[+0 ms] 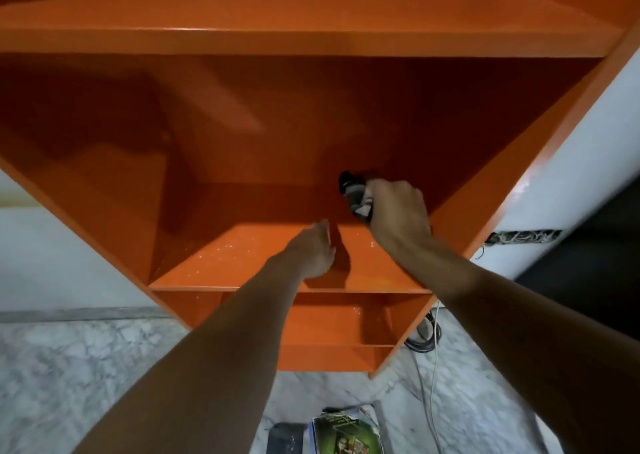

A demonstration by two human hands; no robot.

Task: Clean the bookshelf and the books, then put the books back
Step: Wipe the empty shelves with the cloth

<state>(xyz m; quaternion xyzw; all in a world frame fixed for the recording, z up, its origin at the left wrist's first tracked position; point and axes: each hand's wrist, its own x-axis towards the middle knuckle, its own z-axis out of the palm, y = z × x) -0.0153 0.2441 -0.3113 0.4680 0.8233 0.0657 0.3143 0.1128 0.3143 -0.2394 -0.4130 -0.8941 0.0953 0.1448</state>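
Right hand (398, 211) clamped on a cloth (355, 193) inside the orange bookshelf (311, 37).

Its fingers curl round the bunched dark-and-white cloth, held against the back panel of the middle compartment. The left hand (315, 249) reaches in just beside it, fingers loosely straight and holding nothing; whether it touches the speckled shelf board (225, 263) is unclear. The books (346, 433) lie on the marble floor (86, 367) below the bookshelf, a green cover on top.
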